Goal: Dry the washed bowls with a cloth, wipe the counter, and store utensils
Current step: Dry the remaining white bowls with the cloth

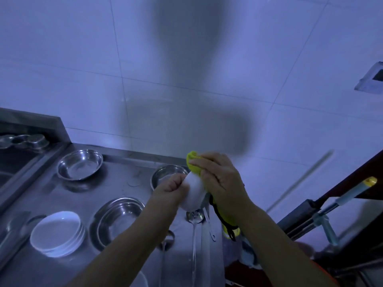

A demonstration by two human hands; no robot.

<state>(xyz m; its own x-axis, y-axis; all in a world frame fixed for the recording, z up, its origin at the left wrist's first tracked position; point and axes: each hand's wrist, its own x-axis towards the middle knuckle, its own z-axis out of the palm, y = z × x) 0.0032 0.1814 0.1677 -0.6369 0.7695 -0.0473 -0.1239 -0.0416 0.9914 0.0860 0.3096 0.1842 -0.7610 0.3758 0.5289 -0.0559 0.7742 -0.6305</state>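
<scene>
Bowl above counter edge

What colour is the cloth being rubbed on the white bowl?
Yellow cloth, seen in the head view, the only one.

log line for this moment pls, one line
step: drying bowl | left hand: grips white bowl | right hand: presses yellow cloth on bowl | counter: steel bowls, white plates waiting

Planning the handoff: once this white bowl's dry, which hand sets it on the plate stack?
Left, likely. The left hand grips the white bowl nearer the plate stack; the right hand holds the yellow cloth.
</scene>
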